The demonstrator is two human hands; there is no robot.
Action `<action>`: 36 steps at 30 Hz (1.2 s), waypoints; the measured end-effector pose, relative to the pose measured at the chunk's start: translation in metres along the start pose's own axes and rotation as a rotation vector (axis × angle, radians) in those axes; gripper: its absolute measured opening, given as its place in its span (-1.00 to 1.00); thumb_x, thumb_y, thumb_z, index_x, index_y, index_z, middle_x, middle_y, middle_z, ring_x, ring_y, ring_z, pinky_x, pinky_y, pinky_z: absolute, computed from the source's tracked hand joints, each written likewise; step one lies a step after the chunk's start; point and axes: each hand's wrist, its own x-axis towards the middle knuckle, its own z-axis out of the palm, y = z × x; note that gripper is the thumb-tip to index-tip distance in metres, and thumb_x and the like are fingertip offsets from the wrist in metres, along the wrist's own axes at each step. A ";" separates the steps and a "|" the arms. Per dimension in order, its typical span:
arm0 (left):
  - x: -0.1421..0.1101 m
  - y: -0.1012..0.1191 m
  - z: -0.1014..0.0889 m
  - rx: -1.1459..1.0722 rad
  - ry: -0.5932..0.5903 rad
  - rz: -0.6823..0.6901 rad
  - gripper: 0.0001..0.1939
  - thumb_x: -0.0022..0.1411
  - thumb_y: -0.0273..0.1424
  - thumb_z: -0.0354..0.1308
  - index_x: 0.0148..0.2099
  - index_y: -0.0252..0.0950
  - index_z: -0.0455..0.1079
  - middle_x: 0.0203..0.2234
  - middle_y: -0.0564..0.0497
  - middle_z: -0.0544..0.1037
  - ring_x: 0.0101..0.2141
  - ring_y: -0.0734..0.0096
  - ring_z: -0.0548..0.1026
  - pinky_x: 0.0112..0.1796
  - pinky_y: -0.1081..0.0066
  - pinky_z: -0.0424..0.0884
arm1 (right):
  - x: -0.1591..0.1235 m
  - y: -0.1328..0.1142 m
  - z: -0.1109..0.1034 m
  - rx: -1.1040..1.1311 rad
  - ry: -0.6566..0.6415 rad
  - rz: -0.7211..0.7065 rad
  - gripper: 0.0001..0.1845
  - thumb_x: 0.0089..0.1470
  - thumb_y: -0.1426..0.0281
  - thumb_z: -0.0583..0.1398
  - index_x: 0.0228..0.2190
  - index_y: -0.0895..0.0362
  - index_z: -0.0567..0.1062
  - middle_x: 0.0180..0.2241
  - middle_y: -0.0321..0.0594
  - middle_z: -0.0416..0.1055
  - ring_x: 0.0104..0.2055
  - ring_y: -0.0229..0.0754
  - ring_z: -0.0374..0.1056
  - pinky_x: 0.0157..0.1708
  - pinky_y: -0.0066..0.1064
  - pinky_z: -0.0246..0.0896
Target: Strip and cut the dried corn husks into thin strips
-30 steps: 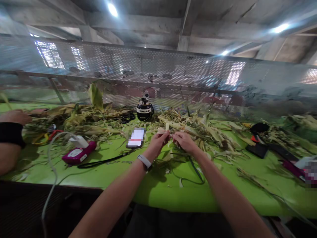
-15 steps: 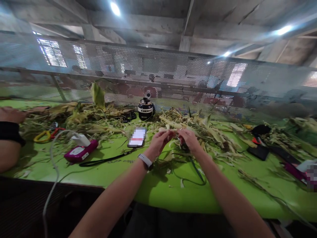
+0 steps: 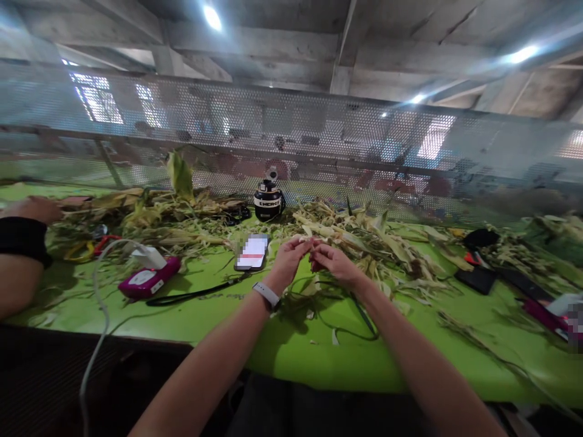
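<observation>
My left hand (image 3: 290, 260), with a pale watch band (image 3: 266, 294) on its wrist, is closed in a pinch above the green table (image 3: 332, 364). My right hand (image 3: 336, 264) meets it fingertip to fingertip, its fingers also closed. Whatever is between the fingers is too small and hidden to name. Just behind both hands lies a heap of corn husks (image 3: 378, 233), pale green and dry yellow. Husk scraps and a dark cord (image 3: 367, 318) lie on the table under my right hand.
A phone (image 3: 252, 252) with a lit screen lies left of my hands. Behind stands a black jug (image 3: 268, 201). A magenta device (image 3: 150, 279) with a white cable is at left, near another person's arm (image 3: 20, 261). More husks (image 3: 136, 209) lie along the perforated metal screen (image 3: 310, 139).
My right hand has shifted left and slightly down, so its fingertips are closer to my left hand's. The other person's hand at far left has moved a little to the right.
</observation>
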 end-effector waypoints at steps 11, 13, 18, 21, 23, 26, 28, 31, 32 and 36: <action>-0.002 0.004 -0.001 0.078 0.071 -0.005 -0.65 -0.21 -0.32 0.36 -0.30 -0.30 0.43 -0.51 0.09 0.49 -0.45 0.51 0.41 -0.30 0.45 0.33 | -0.009 -0.012 0.001 -0.680 0.211 -0.175 -0.76 0.04 0.24 0.12 -0.53 0.13 0.39 -0.56 -0.24 0.38 -0.50 -0.23 0.27 -0.40 -0.39 0.18; -0.004 0.003 0.000 0.174 0.019 0.024 -0.68 -0.17 -0.31 0.34 -0.30 -0.30 0.44 -0.49 0.08 0.48 -0.43 0.49 0.40 -0.30 0.45 0.33 | -0.013 -0.016 0.002 -0.873 0.345 -0.325 -0.81 0.04 0.28 0.12 -0.45 0.13 0.43 -0.44 -0.17 0.41 -0.37 -0.16 0.29 -0.28 -0.34 0.18; -0.005 -0.002 0.001 0.388 -0.211 0.054 -0.71 -0.15 -0.24 0.32 -0.41 -0.34 0.42 -0.49 0.04 0.46 -0.40 0.45 0.35 -0.30 0.45 0.29 | -0.011 -0.016 0.000 -0.933 0.396 -0.525 -0.76 0.05 0.30 0.13 -0.24 0.12 0.48 -0.19 -0.07 0.40 -0.07 -0.03 0.23 -0.01 -0.19 0.05; -0.004 -0.003 0.001 0.465 -0.323 -0.001 -0.67 -0.09 -0.17 0.27 -0.39 -0.34 0.41 -0.53 0.05 0.42 -0.44 0.47 0.32 -0.37 0.46 0.27 | -0.004 -0.009 -0.004 -0.749 0.404 -0.507 -0.83 0.06 0.33 0.12 -0.39 0.10 0.50 -0.26 -0.13 0.43 -0.12 -0.08 0.27 -0.01 -0.19 0.07; -0.005 -0.001 0.001 0.541 -0.380 -0.006 -0.64 -0.02 -0.13 0.21 -0.33 -0.34 0.42 -0.49 0.04 0.42 -0.43 0.47 0.31 -0.39 0.47 0.27 | -0.001 -0.006 -0.006 -0.559 0.411 -0.425 -0.81 0.03 0.28 0.13 -0.46 0.12 0.47 -0.33 -0.15 0.45 -0.19 -0.10 0.31 -0.08 -0.22 0.15; -0.006 0.003 0.001 0.674 -0.433 0.002 -0.61 0.07 -0.10 0.11 -0.26 -0.35 0.42 -0.45 0.03 0.43 -0.44 0.48 0.30 -0.41 0.48 0.26 | 0.002 -0.004 -0.008 -0.285 0.371 -0.202 -0.71 -0.04 0.16 0.16 -0.47 0.15 0.44 -0.49 -0.23 0.42 -0.41 -0.19 0.31 -0.33 -0.34 0.23; -0.008 0.005 0.000 0.750 -0.487 -0.006 -0.60 0.12 -0.09 0.05 -0.26 -0.36 0.41 -0.48 0.05 0.40 -0.47 0.51 0.26 -0.44 0.50 0.23 | 0.002 -0.002 -0.008 -0.197 0.355 -0.090 -0.68 -0.11 0.12 0.19 -0.49 0.15 0.41 -0.61 -0.32 0.34 -0.56 -0.27 0.23 -0.50 -0.41 0.16; -0.010 0.005 0.000 0.813 -0.584 0.001 -0.57 0.15 -0.05 -0.01 -0.35 -0.36 0.37 -0.58 0.11 0.29 -0.53 0.55 0.19 -0.49 0.51 0.16 | 0.002 0.001 -0.006 -0.179 0.407 -0.053 -0.67 -0.20 0.12 0.22 -0.56 0.14 0.37 -0.67 -0.38 0.25 -0.63 -0.32 0.13 -0.60 -0.45 0.05; -0.011 0.004 0.001 0.821 -0.602 0.014 -0.56 0.14 -0.03 -0.01 -0.39 -0.35 0.35 -0.61 0.13 0.25 -0.55 0.57 0.16 -0.51 0.51 0.13 | 0.003 0.002 -0.005 -0.184 0.425 -0.062 -0.67 -0.21 0.12 0.22 -0.57 0.15 0.37 -0.66 -0.37 0.25 -0.62 -0.32 0.13 -0.60 -0.46 0.04; -0.012 -0.001 0.002 0.784 -0.583 0.013 -0.53 0.09 0.03 0.03 -0.47 -0.33 0.25 -0.68 0.18 0.16 -0.61 0.61 0.11 -0.57 0.52 0.05 | 0.005 0.003 -0.007 -0.235 0.437 -0.102 -0.67 -0.20 0.11 0.21 -0.57 0.14 0.39 -0.62 -0.34 0.28 -0.56 -0.29 0.17 -0.53 -0.45 0.09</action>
